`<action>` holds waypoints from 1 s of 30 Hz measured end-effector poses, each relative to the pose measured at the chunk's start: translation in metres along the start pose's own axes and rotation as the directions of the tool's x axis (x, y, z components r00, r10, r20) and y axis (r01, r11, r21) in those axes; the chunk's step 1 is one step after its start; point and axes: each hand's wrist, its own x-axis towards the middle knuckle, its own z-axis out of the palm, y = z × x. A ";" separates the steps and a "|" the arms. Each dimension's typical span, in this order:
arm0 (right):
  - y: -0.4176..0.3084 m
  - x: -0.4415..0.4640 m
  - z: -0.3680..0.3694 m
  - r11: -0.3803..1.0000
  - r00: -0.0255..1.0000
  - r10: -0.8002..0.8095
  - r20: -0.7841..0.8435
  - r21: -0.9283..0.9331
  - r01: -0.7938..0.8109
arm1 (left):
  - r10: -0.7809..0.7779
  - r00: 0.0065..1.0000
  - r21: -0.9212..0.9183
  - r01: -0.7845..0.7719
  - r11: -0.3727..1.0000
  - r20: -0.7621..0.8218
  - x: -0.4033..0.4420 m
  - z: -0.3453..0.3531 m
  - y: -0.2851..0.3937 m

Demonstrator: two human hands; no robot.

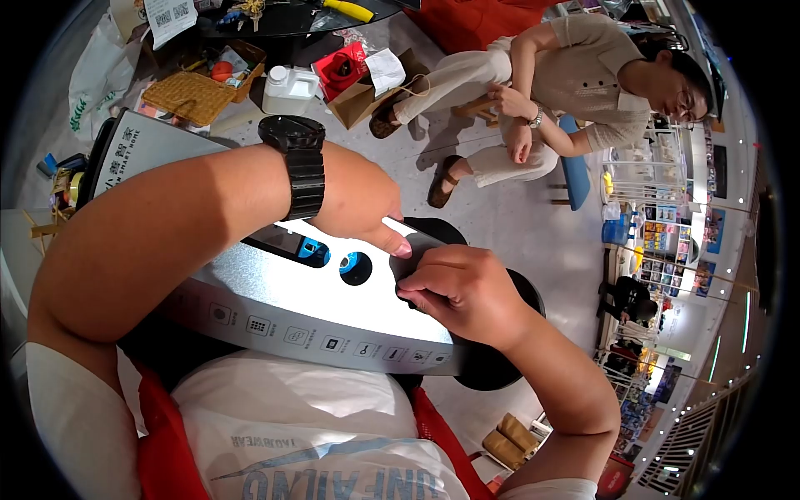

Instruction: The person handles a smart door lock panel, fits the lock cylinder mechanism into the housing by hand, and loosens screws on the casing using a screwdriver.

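Pinched together, right hand (467, 292) is on a flat dark-grey patch (408, 252) near one end of that long silver metal-looking box (325, 304), below both hands. Left hand (358, 200): thumb there too, fingers hidden, can't tell the grip. From the head view, the round dark hole (357, 269) is open already; patch looks unfinished imo.

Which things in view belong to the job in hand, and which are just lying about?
In the job:
- left hand
- right hand
- silver panel with cut-outs
- dark patch between the hands

Apparently lying about:
- wicker basket
- white jug
- paper bag
- keys
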 end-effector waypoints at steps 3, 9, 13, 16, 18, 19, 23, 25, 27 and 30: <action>-0.001 0.000 0.000 0.999 0.999 0.030 0.014 -0.018 -0.029 | -0.005 1.000 -0.005 0.005 1.000 0.006 0.001 0.001 -0.001; -0.003 0.001 -0.002 0.997 0.998 0.060 0.030 -0.048 -0.058 | -0.020 1.000 0.014 0.020 1.000 0.012 0.000 0.000 0.000; 0.000 -0.002 -0.002 1.000 1.000 0.016 -0.022 -0.011 -0.016 | 0.006 1.000 0.003 -0.006 1.000 -0.015 0.001 0.002 -0.002; 0.000 -0.004 -0.005 1.000 0.999 0.025 -0.019 -0.016 -0.026 | 0.033 0.994 -0.005 -0.034 0.999 -0.104 -0.002 0.006 -0.004; -0.006 -0.005 -0.013 1.000 0.999 0.007 -0.053 -0.020 -0.008 | 0.034 0.995 -0.005 -0.035 0.999 -0.095 -0.001 0.006 -0.004; -0.014 -0.003 -0.022 1.000 0.997 0.005 -0.083 -0.027 -0.007 | 0.012 0.997 -0.003 -0.012 1.000 -0.080 -0.004 0.002 0.001; -0.069 0.003 -0.073 0.986 0.980 -0.075 -0.183 -0.160 0.045 | 0.087 0.994 -0.054 -0.091 0.994 -0.073 -0.001 0.002 -0.010; -0.101 -0.001 -0.092 0.969 0.962 -0.175 -0.207 -0.209 0.131 | 0.395 0.912 -0.136 -0.407 0.903 -0.110 0.029 0.026 -0.052; -0.130 -0.007 -0.102 0.947 0.939 -0.275 -0.209 -0.230 0.226 | 0.215 0.974 -0.133 -0.224 0.966 -0.077 0.013 0.008 -0.019; -0.152 -0.015 -0.108 0.933 0.909 -0.334 -0.248 -0.226 0.281 | 0.097 0.995 -0.057 -0.099 0.993 -0.039 0.009 0.004 -0.008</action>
